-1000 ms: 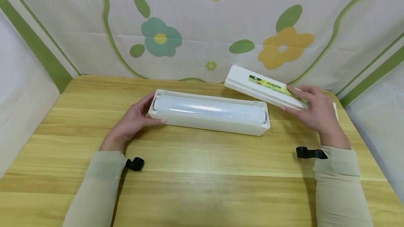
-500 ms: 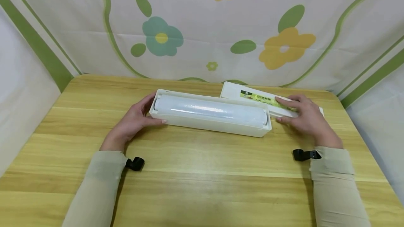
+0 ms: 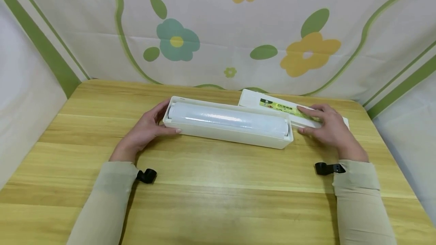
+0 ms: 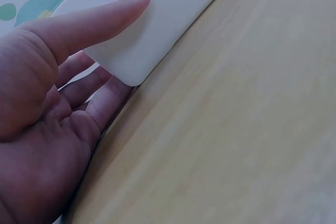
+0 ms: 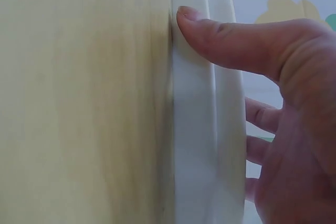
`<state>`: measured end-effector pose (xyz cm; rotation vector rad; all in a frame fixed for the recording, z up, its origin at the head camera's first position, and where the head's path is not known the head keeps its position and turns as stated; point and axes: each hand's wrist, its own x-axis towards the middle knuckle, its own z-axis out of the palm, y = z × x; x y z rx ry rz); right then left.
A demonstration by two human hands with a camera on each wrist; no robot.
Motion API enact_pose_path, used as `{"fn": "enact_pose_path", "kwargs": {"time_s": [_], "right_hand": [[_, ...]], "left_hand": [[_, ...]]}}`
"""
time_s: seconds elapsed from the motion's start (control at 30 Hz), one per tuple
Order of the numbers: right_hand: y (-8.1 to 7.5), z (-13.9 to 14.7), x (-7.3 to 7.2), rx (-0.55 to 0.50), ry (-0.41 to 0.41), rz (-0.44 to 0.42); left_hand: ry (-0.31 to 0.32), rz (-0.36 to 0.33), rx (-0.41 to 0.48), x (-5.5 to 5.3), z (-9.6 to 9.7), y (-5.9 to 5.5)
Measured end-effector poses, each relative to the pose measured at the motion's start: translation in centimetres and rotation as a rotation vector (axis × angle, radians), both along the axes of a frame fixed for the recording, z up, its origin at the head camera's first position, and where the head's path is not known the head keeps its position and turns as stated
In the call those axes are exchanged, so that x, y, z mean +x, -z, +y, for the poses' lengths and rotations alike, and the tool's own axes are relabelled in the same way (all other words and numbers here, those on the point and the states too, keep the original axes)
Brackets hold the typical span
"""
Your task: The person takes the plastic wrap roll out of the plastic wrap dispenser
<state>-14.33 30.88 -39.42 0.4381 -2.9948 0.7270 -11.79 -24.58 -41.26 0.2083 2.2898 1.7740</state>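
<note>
A long white box (image 3: 231, 136) sits slightly slanted on the table with its top uncovered. Inside it lies a roll of cling film (image 3: 228, 118). My left hand (image 3: 146, 127) grips the box's left end, its thumb (image 4: 121, 17) on the front wall and the fingers around the end and behind. Behind the box's right end, the white lid (image 3: 250, 96) lies on the table with a green and yellow label facing up. My right hand (image 3: 328, 128) holds the lid's right part, thumb (image 5: 210, 35) along the near side and fingers over the top.
The wooden table (image 3: 218, 199) extends in front of the box towards me. A fabric backdrop (image 3: 211, 14) with printed flowers hangs along the table's far edge. Black wrist mounts (image 3: 147, 175) are strapped at both sleeves.
My right hand has lowered the lid from a raised tilt onto the table, partly behind the box. The left hand and the box have stayed nearly in place.
</note>
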Motion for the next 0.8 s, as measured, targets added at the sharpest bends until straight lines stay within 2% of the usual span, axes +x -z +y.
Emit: {"fn": "enact_pose_path", "kwargs": {"time_s": [0.23,0.37,0.43,0.5,0.67,0.73,0.8], "right_hand": [[-0.3,-0.3,-0.2,0.011,0.019,-0.04],[-1.2,-0.8,0.0,0.055,0.029,-0.041],[-2.0,-1.3,0.3,0.054,0.016,0.011],[-2.9,-2.1,0.8,0.031,0.0,0.102],[-4.4,-5.0,2.0,-0.113,-0.063,0.33],[-4.7,-6.4,2.2,-0.148,-0.122,0.363],[-4.7,-7.6,2.4,-0.148,-0.2,0.36]], "left_hand": [[0.0,0.0,-0.002,0.0,0.0,0.0],[-0.001,-0.003,-0.007,0.0,0.0,0.0],[-0.001,-0.003,-0.006,-0.1,0.0,0.0],[-0.003,-0.001,-0.007,-0.1,0.0,0.0],[-0.004,0.001,-0.008,-0.1,0.0,0.0],[-0.005,0.0,-0.009,-0.1,0.0,0.0],[-0.007,-0.002,-0.012,-0.1,0.0,0.0]]}}
